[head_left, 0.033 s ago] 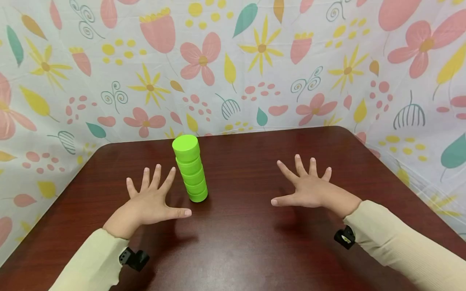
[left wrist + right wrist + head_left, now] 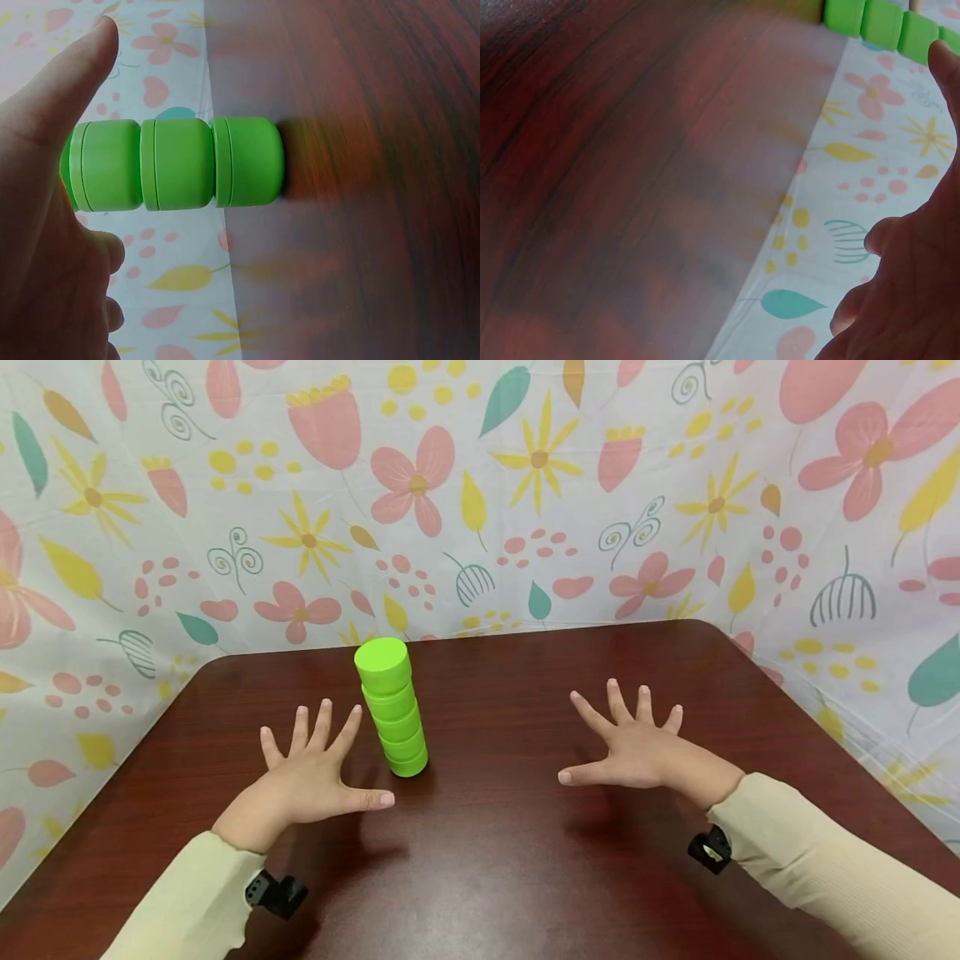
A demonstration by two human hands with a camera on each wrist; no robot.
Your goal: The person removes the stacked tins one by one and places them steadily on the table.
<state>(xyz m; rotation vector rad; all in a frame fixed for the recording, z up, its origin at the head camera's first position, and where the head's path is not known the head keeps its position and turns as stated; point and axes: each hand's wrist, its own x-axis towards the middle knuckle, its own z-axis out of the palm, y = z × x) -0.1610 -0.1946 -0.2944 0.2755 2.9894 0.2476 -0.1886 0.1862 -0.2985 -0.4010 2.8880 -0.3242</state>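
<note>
Standing upright on the dark wooden tabletop (image 2: 525,827), a leaning stack of bright green plastic discs (image 2: 393,708) sits just beside the left hand (image 2: 311,777), well apart from the right hand (image 2: 637,747). Both hands lie spread, holding nothing. Light, rigid and smooth, the stack looks topple-prone; grasping low around its sides seems safest.

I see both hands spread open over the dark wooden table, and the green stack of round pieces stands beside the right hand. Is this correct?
Not quite. The green stack stands beside the left hand, near its index finger and thumb, as the head view shows. The right hand is well apart from it. Both hands are indeed spread open over the dark wooden table.
</note>
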